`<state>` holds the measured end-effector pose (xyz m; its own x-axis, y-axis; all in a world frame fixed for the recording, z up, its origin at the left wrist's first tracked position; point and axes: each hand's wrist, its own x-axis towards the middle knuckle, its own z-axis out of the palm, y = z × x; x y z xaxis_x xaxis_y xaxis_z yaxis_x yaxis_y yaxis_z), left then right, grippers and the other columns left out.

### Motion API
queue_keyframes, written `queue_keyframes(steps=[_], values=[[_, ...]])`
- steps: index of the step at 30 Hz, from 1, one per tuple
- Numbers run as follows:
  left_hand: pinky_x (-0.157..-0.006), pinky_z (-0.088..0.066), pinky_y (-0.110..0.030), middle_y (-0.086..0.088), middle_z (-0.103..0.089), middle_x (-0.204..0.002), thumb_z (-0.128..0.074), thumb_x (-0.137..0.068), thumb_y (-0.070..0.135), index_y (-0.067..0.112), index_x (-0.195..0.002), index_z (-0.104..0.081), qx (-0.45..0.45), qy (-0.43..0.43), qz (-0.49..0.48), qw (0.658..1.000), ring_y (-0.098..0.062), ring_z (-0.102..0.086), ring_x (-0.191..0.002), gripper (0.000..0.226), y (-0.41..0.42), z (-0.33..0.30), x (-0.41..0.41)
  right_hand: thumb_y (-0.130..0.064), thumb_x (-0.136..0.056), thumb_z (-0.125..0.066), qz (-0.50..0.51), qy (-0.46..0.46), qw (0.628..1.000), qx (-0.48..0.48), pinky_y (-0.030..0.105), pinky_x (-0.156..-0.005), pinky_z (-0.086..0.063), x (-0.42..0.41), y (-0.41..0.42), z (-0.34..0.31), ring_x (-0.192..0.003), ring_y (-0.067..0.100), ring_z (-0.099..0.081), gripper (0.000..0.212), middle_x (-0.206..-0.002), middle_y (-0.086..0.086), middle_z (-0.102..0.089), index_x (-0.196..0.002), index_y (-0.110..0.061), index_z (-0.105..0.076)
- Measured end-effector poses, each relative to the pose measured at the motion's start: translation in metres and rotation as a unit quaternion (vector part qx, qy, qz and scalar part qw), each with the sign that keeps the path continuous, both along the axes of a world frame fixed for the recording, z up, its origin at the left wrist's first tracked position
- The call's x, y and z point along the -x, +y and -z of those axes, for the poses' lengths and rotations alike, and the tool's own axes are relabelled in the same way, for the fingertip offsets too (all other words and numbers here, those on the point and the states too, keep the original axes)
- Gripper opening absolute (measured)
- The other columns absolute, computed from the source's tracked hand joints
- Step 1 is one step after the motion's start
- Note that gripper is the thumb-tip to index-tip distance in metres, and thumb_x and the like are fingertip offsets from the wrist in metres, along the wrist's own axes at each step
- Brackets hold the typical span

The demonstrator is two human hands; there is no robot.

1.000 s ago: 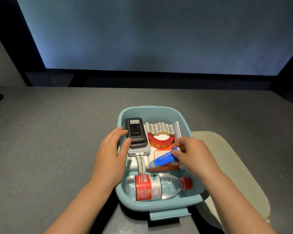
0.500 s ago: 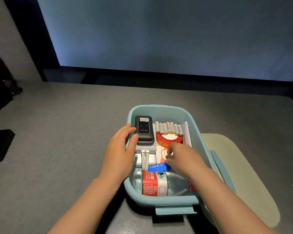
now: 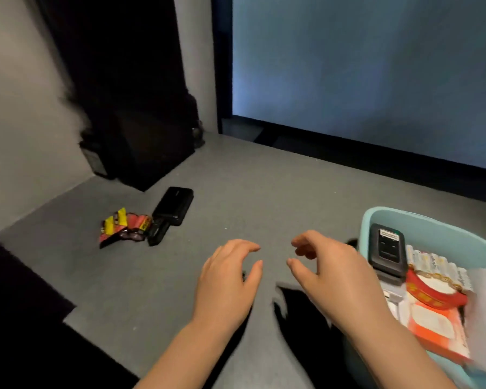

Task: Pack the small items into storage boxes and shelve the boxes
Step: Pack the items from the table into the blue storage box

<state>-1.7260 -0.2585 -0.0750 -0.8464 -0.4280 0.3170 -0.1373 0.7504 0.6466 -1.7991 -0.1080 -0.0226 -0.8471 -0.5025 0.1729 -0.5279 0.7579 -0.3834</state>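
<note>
Our two hands hover side by side above the grey bench (image 3: 236, 192), both holding nothing. The left hand (image 3: 225, 284) has its fingers loosely curved and spread, thumb apart from the rest. The right hand (image 3: 328, 273) mirrors it, its fingers relaxed and bent, its thumb pointing toward the left one. A narrow gap separates the two.

Just to the right of our right hand sits the pale blue storage box (image 3: 421, 220), partly cut off by the frame edge. Inside it we see a black device (image 3: 387, 248) lying on a white block at the near-left corner, a row of batteries (image 3: 438, 266) beside it, a red roll of tape (image 3: 435, 293) in front of the batteries, and an orange-and-white packet (image 3: 435, 329) nearer to us.

Well apart from the box, toward the far left of the bench, lie the items not yet packed: a black power bank (image 3: 174, 204), a smaller black object (image 3: 157, 233) touching its near end, and a red-and-yellow wrapper pack (image 3: 124, 227) just beside that.

A large pale screen (image 3: 362, 66) stands behind the bench.
</note>
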Motion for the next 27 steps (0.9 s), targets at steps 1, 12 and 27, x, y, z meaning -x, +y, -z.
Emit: queue_keyframes(steps=[1,12,27], values=[[-0.094,-0.04,-0.025,0.018,-0.058,-0.116,-0.059,-0.088,0.03,0.028,-0.113,-0.062,0.005,-0.007,-0.02,1.0,-0.004,-0.051,-0.111,0.024,-0.016,0.002,-0.008,-0.043,-0.087,-0.06,-0.02,-0.008,1.0,0.001,0.026,-0.075,-0.046,-0.003,-0.018,0.005,-0.1,0.004,-0.06,0.026,-0.101,-0.02,-0.065,-0.111,-0.035,-0.057],[-0.096,-0.038,-0.028,0.015,-0.055,-0.127,-0.062,-0.087,0.028,0.033,-0.12,-0.059,-0.024,-0.059,-0.218,0.974,-0.008,-0.046,-0.12,0.034,-0.165,0.036,-0.057,-0.035,-0.093,-0.053,-0.142,-0.114,0.982,-0.039,0.03,-0.09,-0.044,0.005,-0.201,0.07,-0.121,0.018,-0.05,0.038,-0.129,-0.004,-0.057,-0.13,-0.032,-0.051],[-0.114,-0.015,-0.045,-0.001,-0.021,-0.155,-0.054,-0.084,0.057,0.037,-0.135,-0.044,-0.041,-0.168,-0.238,0.956,-0.024,-0.014,-0.142,0.055,-0.257,0.073,0.014,-0.061,-0.074,-0.066,0.03,-0.145,0.986,-0.08,0.041,-0.101,-0.036,0.079,-0.36,0.114,-0.131,0.033,-0.028,0.091,-0.144,0.015,-0.029,-0.142,-0.017,-0.026]])
